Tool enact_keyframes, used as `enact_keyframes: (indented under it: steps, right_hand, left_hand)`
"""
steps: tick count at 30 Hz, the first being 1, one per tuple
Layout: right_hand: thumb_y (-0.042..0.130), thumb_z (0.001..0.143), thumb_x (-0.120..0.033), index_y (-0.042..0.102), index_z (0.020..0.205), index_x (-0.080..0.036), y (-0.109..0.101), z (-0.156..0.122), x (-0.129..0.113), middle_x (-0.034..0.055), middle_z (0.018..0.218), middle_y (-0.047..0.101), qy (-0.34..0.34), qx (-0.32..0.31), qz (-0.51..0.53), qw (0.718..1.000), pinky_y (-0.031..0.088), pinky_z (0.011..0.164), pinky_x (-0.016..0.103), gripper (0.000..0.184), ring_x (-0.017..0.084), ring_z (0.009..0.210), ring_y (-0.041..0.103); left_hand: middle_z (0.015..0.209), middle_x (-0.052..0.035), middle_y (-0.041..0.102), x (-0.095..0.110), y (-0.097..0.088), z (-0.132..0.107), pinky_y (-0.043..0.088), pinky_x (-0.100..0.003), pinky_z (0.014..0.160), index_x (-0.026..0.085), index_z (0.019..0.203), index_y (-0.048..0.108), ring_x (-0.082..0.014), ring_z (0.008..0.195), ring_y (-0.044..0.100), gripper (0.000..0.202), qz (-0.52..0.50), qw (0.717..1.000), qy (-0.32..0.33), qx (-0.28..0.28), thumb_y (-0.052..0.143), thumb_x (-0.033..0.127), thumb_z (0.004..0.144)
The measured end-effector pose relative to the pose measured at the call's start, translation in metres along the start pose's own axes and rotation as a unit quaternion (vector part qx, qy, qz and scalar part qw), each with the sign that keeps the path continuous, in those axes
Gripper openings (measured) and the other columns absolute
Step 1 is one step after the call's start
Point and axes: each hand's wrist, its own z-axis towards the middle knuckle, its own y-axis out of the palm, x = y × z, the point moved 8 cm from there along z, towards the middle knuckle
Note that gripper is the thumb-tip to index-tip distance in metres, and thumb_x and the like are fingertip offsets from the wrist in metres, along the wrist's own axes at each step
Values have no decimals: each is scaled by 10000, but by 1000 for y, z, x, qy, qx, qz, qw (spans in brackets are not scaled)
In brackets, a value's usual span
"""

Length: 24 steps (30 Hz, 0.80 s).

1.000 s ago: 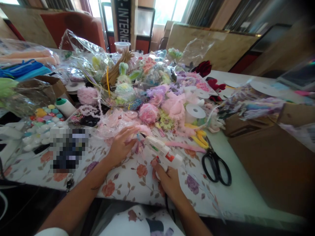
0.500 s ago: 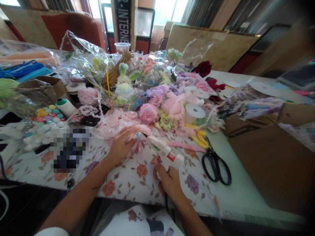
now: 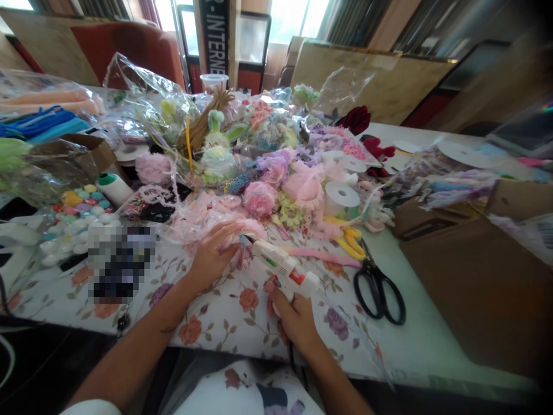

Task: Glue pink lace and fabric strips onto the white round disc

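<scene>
My right hand (image 3: 291, 305) is wrapped round the handle of a white hot glue gun (image 3: 280, 266). The gun points up and left, and its dark tip meets a fluffy pink piece (image 3: 250, 226). My left hand (image 3: 216, 251) grips that piece, fingers closed, on the left of the tip. What exactly the piece is, I cannot make out; some pale blue and pink bits show under the fingers. A pink fuzzy strip (image 3: 324, 253) lies on the flowered cloth (image 3: 207, 311) behind the gun.
Black-handled scissors (image 3: 380, 291) and a yellow-handled pair (image 3: 352, 243) lie to the right, near a cardboard box (image 3: 479, 282). Behind my hands is a heap of yarn, plush pieces and ribbon spools (image 3: 342, 195). Pompoms (image 3: 82, 227) and a thread cone (image 3: 113, 189) are at left.
The glue gun has shifted slightly left in my right hand, bringing its tip closer to the pink piece. My left hand has barely moved.
</scene>
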Motion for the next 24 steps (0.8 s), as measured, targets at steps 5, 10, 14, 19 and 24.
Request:
enact_keyframes:
  steps: [5,10,14,19,24]
  right_hand:
    - [524,847,-547,525,579,-174,1,-1,2,-11,470,497,17,-10,-4,1000,258,305,202,459,74,321,378]
    - [537,839,-544,538,577,-174,2,0,-1,3,469,510,2,-19,-10,1000,294,329,197,453,91,383,420]
    - [556,819,-559,531,574,-175,1,-1,2,1,479,522,24,-3,13,1000,265,301,200,457,77,330,390]
    - [536,816,-605,479,520,-187,-2,-5,7,-29,405,430,64,22,23,997,210,263,204,515,78,253,359]
    - [530,824,-593,511,533,-183,2,-2,0,-17,419,448,23,-7,5,1000,272,300,206,503,88,316,399]
  left_hand:
    - [1241,-69,653,-2,1,-1,468,-378,1021,255,1238,612,-216,1159,594,390,2,1000,-7,-4,644,292,850]
    - [1233,-77,658,-2,0,0,472,-399,1019,249,1224,620,-224,1152,598,382,-1,1000,-15,-3,646,311,848]
    - [1234,-80,660,-1,-1,1,466,-413,1029,246,1213,627,-229,1159,595,374,-2,1000,-23,0,643,330,849]
    - [1206,-71,676,0,-2,2,479,-391,1012,240,1189,639,-220,1137,611,354,-7,1000,-28,8,649,326,845]
    - [1222,-65,668,-1,-1,1,470,-370,1020,248,1205,631,-210,1146,606,379,-13,1000,-20,11,670,306,832]
